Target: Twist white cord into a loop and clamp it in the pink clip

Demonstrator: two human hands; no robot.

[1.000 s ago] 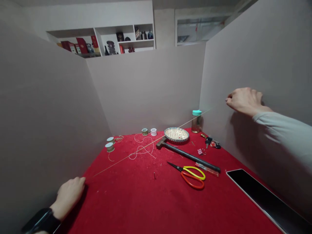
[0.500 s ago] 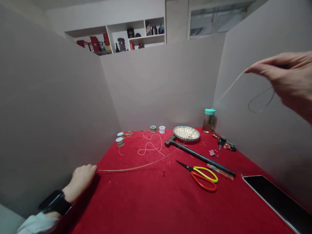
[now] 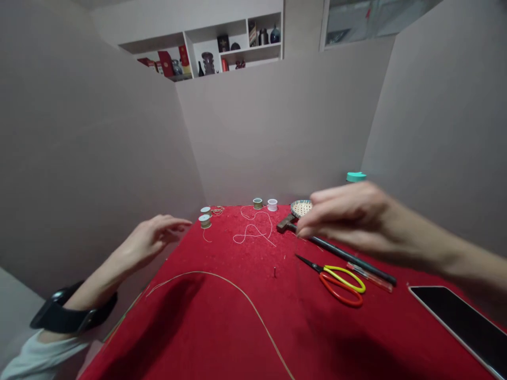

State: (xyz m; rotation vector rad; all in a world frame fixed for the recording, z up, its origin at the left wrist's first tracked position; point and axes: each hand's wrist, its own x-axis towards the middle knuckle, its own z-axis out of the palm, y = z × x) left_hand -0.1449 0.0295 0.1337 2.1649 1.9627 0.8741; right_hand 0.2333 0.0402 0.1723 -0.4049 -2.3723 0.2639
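Note:
My left hand (image 3: 154,237) hovers over the left edge of the table with its fingers stretched out and nothing in them. Below it, a long tan cord (image 3: 249,300) lies in a curve on the red cloth and runs out at the bottom of the view. My right hand (image 3: 346,216), smeared by motion, is pinched above the scissors (image 3: 340,285) and the hammer (image 3: 348,258). From its fingertips a faint strand of the cord seems to hang. A small nail (image 3: 274,272) stands upright in the red cloth (image 3: 233,338).
Several thread spools, including a white one (image 3: 272,205), stand at the back, with loose white thread (image 3: 253,235) before them. A woven basket (image 3: 301,208) and a jar's teal lid (image 3: 356,177) are partly hidden. A phone (image 3: 455,322) lies right; grey panels (image 3: 285,132) enclose the table.
My right hand has come down and left from high on the right. The left hand has let go of the cord and lifted; the taut cord now lies slack. The view has shifted slightly.

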